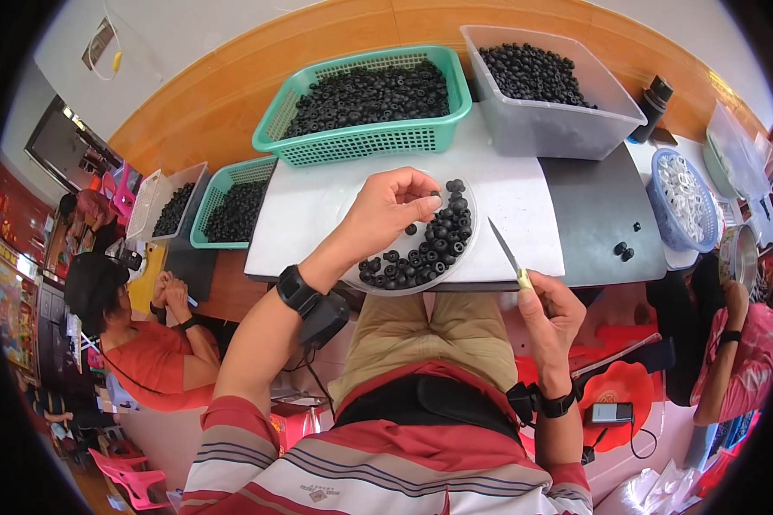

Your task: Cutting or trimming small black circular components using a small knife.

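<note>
My left hand (pixel 385 215) is closed in a pinch over a clear round dish (pixel 352 273), with a small black round part (pixel 436 196) between thumb and fingertips. In the dish, several black round parts (pixel 442 245), some with a hole in the middle, lie in a curved heap along its right and near side. Off to the right of the dish, my right hand (pixel 554 311) is wrapped around the pale yellow-green handle of a small knife (pixel 505 247). Its blade points up and to the left, apart from the parts.
Green baskets (pixel 369 142) (pixel 199 230) and a clear bin (pixel 558 129) hold more black parts. A white board (pixel 524 223) lies under the dish. Loose parts (pixel 623 251) sit on the dark tabletop. A blue basket (pixel 659 202) of white pieces stands right; people (pixel 159 352) (pixel 739 360) sit on both sides.
</note>
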The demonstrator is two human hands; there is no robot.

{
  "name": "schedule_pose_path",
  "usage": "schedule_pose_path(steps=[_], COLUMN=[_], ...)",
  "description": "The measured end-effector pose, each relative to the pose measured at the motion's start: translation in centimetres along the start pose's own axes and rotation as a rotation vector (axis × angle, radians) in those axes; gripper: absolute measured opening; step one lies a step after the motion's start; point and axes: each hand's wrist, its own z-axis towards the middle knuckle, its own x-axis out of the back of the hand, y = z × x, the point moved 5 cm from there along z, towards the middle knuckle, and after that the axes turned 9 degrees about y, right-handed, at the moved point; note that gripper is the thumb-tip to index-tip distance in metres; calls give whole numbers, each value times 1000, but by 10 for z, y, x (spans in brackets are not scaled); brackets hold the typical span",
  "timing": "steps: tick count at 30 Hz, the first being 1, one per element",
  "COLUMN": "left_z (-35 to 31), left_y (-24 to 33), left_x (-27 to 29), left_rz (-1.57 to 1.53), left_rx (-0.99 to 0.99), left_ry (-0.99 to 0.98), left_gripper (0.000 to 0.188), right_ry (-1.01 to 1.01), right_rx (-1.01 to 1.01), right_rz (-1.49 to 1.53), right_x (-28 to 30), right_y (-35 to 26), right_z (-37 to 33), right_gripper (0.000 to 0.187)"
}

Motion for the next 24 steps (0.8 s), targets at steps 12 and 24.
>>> schedule_pose_path(steps=[12,24], left_z=[-43,-57], left_y=[9,7], left_x=[-16,-40], left_rz=[-879,-1134], left_rx=[279,341], left_ry=[60,8], left_gripper=[20,21], right_ry=[-87,-135], right_rx=[-1,169], right_rz=[60,-4], right_x=[-33,-52], right_y=[-7,-20], right_z=[8,11], right_gripper=[24,24])
